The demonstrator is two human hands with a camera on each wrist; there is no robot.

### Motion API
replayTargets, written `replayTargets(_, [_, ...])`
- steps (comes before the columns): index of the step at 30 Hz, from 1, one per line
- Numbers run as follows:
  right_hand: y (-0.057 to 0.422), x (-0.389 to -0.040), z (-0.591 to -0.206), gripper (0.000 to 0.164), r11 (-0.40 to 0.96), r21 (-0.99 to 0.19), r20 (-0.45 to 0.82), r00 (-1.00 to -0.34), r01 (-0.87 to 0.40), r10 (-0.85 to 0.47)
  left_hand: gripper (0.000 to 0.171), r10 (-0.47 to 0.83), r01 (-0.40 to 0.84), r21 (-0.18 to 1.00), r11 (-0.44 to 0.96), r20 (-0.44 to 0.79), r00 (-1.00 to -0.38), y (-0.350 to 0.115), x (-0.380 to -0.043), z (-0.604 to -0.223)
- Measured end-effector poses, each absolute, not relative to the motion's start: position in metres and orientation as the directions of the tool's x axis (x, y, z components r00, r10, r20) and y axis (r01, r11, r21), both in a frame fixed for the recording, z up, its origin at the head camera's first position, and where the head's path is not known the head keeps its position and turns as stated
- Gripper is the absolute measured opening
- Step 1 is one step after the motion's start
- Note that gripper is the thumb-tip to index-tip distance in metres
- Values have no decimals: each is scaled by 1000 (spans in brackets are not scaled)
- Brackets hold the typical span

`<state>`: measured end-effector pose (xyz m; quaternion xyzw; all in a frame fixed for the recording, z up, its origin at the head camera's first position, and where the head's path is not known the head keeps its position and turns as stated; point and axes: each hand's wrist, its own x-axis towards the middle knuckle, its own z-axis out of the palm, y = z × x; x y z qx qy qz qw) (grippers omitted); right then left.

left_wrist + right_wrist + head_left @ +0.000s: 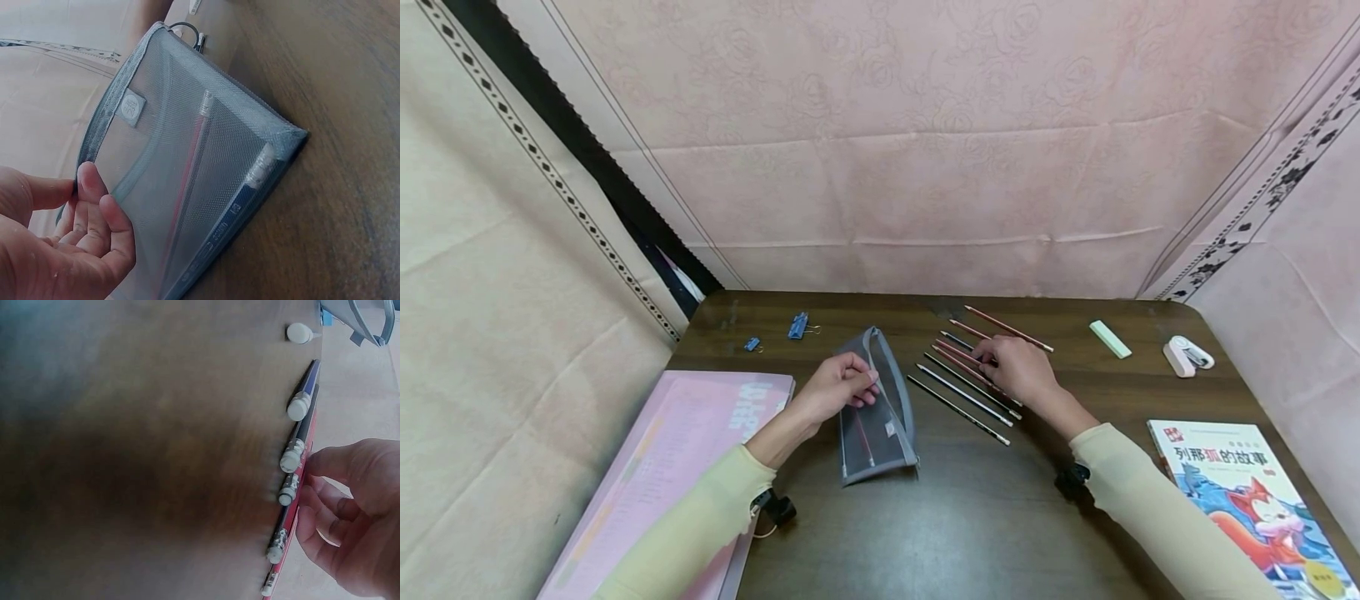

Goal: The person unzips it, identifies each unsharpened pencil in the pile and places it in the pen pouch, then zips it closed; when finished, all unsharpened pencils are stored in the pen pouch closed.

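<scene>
My left hand pinches the top edge of a grey mesh pencil case between thumb and fingers. Through the mesh in the left wrist view, a red pencil and a dark blue pencil show inside. Several pencils lie side by side to the right of the case, among them a silvery pencil and a black pencil. Over the middle of this row, my right hand grips a red pencil with its thumb and fingertips. Eraser ends face the right wrist camera.
Two blue binder clips lie at the back left, near a pink folder. A pale green eraser and a white stapler are at the back right. An illustrated book lies on the right side of the dark wooden table.
</scene>
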<state>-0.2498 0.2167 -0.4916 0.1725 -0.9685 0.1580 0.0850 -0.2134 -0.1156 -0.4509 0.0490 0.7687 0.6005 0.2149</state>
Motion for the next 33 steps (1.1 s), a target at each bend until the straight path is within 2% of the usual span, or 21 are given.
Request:
replayTargets(12, [218,-253,-489,21,885,-282,230,-922,-370,-312,21,342,-177,946,273,-268,-901,-114,-216,-451])
replayTargets(18, [214,-252,-478,23,851,-344,313,-903,-396,-293,20,350,-164,949,269,-255,-901,-113,-216,-452])
replayTargets(26, [196,-238,-465,26,724,-521,422,-874,-452,-242,20,347,-162,948,273,-254,-903,-113,-215,-454])
replayTargets(33, [176,-225,-446,27,536,-736,375,-908,-413,-184,22,339,-166,946,277,-258,-905,-113,-216,-451])
